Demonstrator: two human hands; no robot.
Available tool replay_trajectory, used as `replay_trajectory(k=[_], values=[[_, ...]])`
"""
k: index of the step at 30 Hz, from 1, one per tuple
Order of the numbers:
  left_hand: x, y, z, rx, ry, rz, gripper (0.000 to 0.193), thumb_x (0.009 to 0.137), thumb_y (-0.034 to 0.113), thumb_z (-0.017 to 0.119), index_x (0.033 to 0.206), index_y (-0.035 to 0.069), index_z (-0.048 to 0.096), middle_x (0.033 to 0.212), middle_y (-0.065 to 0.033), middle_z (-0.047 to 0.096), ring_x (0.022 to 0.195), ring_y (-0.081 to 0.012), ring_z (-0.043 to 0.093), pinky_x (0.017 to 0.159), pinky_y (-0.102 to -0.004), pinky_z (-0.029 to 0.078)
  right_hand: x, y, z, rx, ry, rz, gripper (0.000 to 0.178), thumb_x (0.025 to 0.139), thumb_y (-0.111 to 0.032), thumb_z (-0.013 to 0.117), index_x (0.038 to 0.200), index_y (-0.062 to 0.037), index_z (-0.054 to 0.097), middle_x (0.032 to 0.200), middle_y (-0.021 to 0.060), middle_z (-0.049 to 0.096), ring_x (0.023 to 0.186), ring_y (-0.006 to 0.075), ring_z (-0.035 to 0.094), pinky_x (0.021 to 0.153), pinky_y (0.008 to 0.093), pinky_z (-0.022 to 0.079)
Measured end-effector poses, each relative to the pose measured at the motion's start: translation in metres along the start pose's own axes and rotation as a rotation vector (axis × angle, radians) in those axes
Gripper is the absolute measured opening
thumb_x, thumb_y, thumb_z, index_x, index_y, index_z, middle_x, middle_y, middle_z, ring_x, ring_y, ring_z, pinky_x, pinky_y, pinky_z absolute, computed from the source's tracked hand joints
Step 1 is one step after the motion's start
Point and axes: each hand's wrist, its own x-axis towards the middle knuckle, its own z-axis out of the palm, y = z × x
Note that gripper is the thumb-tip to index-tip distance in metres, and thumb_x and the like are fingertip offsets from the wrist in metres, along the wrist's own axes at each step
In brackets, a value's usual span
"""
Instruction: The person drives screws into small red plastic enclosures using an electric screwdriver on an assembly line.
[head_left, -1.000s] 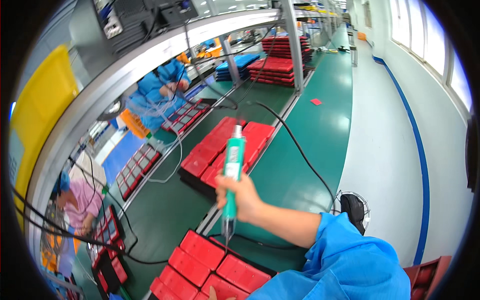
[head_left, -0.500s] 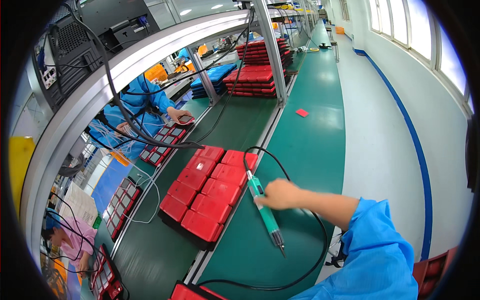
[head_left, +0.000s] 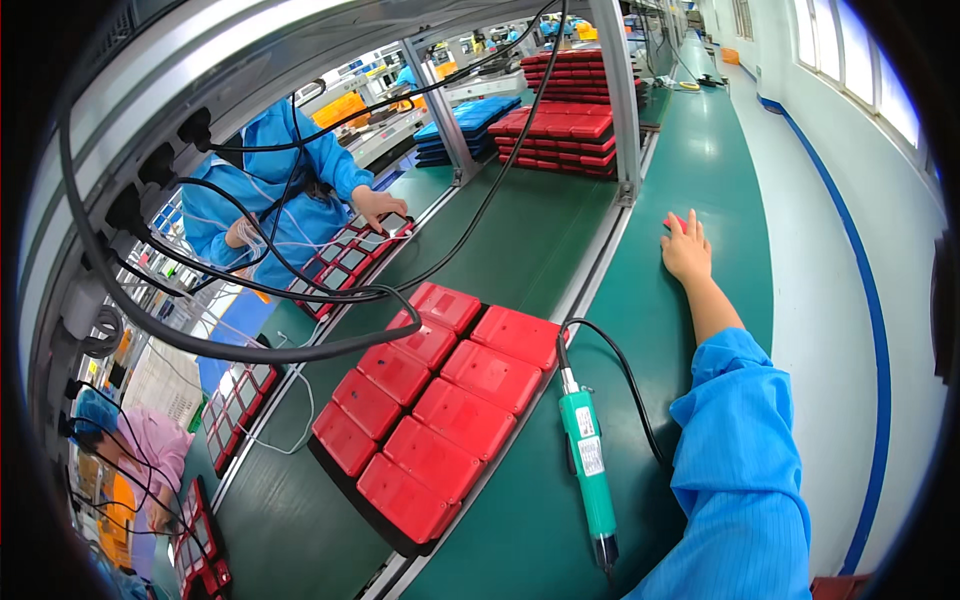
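Note:
My right hand [head_left: 687,252] reaches far along the green bench, its fingers spread on a small flat red piece [head_left: 681,222] that they partly cover. Whether the fingertips grip the piece cannot be seen. Closer to me lies a green electric screwdriver [head_left: 590,465] with a black cable, bit end toward me, untouched. Left of it is a black tray of red rectangular cases [head_left: 440,455], laid out in two rows on the dark green belt [head_left: 290,520]. My left hand is out of view.
Stacks of red trays [head_left: 555,135] and blue trays [head_left: 465,125] stand further along the belt. A metal post [head_left: 618,100] and hanging black cables [head_left: 250,350] cross the left side. Opposite, a person in blue [head_left: 270,200] handles devices in a red tray; another wears pink [head_left: 150,450].
My right hand has let go of the screwdriver, which now lies on the bench, and has moved forward to the red piece. The view has shifted too.

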Motion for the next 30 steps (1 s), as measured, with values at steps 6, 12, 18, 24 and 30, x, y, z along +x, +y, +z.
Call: replay_trajectory(k=[6,12,18,24,30], values=[[-0.013,-0.005,0.004,0.005,0.005,0.058,0.033,0.078,0.025,0.060,0.110,0.017,0.058,0.095,-0.0069,0.058,0.058,-0.0214,0.056,0.051,-0.0328,0.045,-0.002,0.001,-0.011,-0.051,-0.168,-0.012,0.022,0.085,-0.027,0.048,0.092,-0.0064,0.048,0.101,0.0142,0.056,0.102,0.0305,0.050,0.080,0.0407,0.042],[-0.042,-0.017,-0.004,-0.038,0.050,0.211,0.032,0.078,0.023,0.059,0.110,0.018,0.058,0.101,-0.0048,0.058,0.056,-0.0192,0.055,0.049,-0.0314,0.044,-0.047,0.036,-0.033,-0.019,0.011,-0.216,0.023,0.088,-0.023,0.046,0.088,-0.0012,0.054,0.076,0.0160,0.062,0.065,0.0320,0.060,0.058,0.0405,0.048],[-0.098,-0.033,-0.012,-0.016,0.115,0.253,0.032,0.078,0.021,0.059,0.110,0.020,0.059,0.107,-0.0026,0.058,0.055,-0.0170,0.055,0.048,-0.0300,0.044,-0.117,-0.062,-0.133,1.375,-0.575,0.308,0.026,0.088,-0.015,0.048,0.107,0.0021,0.054,0.085,0.0079,0.061,0.069,0.0146,0.060,0.059,0.0248,0.051],[-0.131,0.001,-0.048,-0.432,0.407,0.084,0.024,0.077,0.023,0.062,0.097,0.008,0.062,0.079,-0.0148,0.062,0.072,-0.0308,0.059,0.063,-0.0383,0.048,-0.214,-0.211,-0.251,1.628,-1.134,0.086,0.030,0.090,-0.015,0.045,0.113,0.0031,0.049,0.096,0.0081,0.058,0.077,0.0137,0.059,0.065,0.0244,0.050],[-0.131,-0.028,-0.053,-1.066,0.097,-0.061,0.022,0.083,0.022,0.058,0.095,0.004,0.062,0.072,-0.0056,0.064,0.062,-0.0121,0.059,0.056,-0.0263,0.046,-0.351,-0.357,-0.284,1.581,-1.779,-0.123,0.036,0.083,0.002,0.044,0.118,0.0103,0.040,0.110,0.0142,0.051,0.096,0.0221,0.055,0.082,0.0288,0.048]])
